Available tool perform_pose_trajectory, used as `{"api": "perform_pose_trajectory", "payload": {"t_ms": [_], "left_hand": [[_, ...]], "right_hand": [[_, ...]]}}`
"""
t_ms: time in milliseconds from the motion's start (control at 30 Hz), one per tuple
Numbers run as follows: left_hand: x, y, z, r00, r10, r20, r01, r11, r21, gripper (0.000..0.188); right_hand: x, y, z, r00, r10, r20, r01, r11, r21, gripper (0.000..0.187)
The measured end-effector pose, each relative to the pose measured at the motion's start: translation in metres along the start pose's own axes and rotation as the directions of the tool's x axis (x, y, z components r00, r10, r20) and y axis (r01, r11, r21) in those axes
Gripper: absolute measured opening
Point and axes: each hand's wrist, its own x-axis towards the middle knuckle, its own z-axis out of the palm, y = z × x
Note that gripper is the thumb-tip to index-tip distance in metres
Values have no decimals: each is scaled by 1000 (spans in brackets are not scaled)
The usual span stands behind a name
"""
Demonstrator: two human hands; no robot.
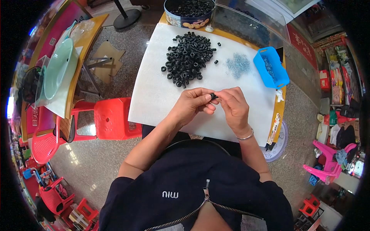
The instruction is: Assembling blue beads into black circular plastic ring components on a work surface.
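Observation:
Between the thumb and fingers of my left hand [195, 101] is a small black ring-shaped part [212, 96]. The fingertips of my right hand [232, 104] are pinched together against that part; whatever they may hold is too small to make out. Both hands are over the near half of the white-covered table [154, 104]. Beyond them lies a heap of black ring-shaped parts [187, 57], with a few strays at its edges. To its right is a loose scatter of tiny clear-bluish pieces [239, 65]. A bright blue plastic basket [283, 79] with more such pieces stands at the right edge.
At the far edge stand a round tin [185, 21] full of black parts and a clear bin [246, 25]. A red stool [115, 117] is left of the table. Farther left, a wooden table bears a pale green basin [61, 69]. A pink stool [329, 161] lies at right.

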Motion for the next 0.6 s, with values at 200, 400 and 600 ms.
{"api": "perform_pose_trajectory", "payload": {"t_ms": [200,400,600], "left_hand": [[1,-4,6,995,42,-87,-32,993,111,30],[5,-7,2,997,76,1,-74,962,262,27],[8,-16,-4,998,54,42,-63,965,254,28]], "right_hand": [[-1,8,8,990,-140,31,143,980,-136,29],[-8,5,13,999,-38,34,41,996,-73,27],[-13,-2,11,967,234,95,-246,959,143,27]]}}
